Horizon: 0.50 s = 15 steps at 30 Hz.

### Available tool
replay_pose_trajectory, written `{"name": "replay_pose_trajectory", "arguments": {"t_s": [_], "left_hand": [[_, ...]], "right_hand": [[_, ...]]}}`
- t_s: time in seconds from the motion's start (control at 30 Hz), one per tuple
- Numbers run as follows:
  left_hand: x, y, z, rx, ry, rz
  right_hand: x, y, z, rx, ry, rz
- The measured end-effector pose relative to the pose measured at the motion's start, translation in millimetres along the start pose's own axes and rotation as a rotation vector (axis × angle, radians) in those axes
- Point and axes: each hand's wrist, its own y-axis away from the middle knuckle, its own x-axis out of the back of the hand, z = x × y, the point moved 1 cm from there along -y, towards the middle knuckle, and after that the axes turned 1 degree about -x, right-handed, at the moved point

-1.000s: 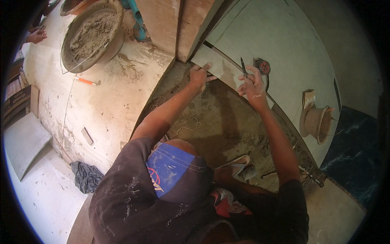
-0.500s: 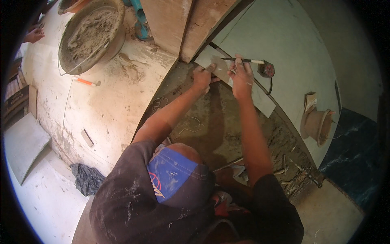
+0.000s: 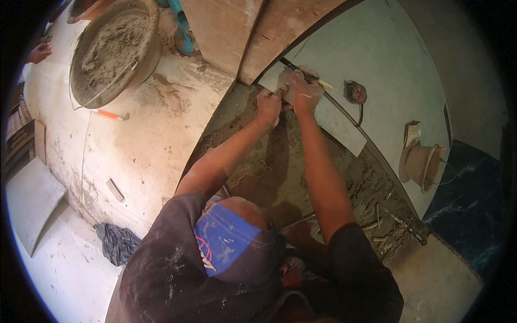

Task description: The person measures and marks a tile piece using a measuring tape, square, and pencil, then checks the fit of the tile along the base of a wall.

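Note:
A thin greyish square piece (image 3: 291, 79) lies over the far end of a pale tile strip (image 3: 344, 133). My left hand (image 3: 269, 106) is closed at its near left edge, with the thumb on top. Close beside it, my right hand (image 3: 305, 91) bends over the piece and grips a black-and-white pen (image 3: 325, 83). Only the pen's pale end shows clearly; its tip is hidden behind the fingers. Below both hands is a recessed patch of rough grey-brown floor (image 3: 258, 161) with loose pale string (image 3: 253, 173) on it.
At upper left stands a bucket of mortar (image 3: 116, 51), with an orange-handled tool (image 3: 110, 114) beside it and another person's hand (image 3: 40, 53) beyond. A small reddish box with a cable (image 3: 355, 92) and a brown spool-shaped thing (image 3: 421, 162) are right. A black plastic bag (image 3: 116, 243) lies lower left.
My right hand has moved left and down toward my left hand and over the grey piece, turning the pen with it. My left hand stays nearly in place.

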Motion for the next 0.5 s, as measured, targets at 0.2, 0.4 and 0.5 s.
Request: {"name": "replay_pose_trajectory", "arguments": {"t_s": [0.2,0.4,0.5], "left_hand": [[4.3,-2.9,-0.1,-0.005,0.019,0.021],[2.4,-3.9,-4.8,-0.009,0.036,0.004],[4.7,-6.1,-5.4,-0.006,0.031,0.001]], "right_hand": [[-9.3,16.1,-28.6,0.082,-0.049,0.022],[-3.8,6.9,-7.7,0.235,0.102,0.023],[-5.6,8.4,-9.3,0.181,0.068,0.022]]}}
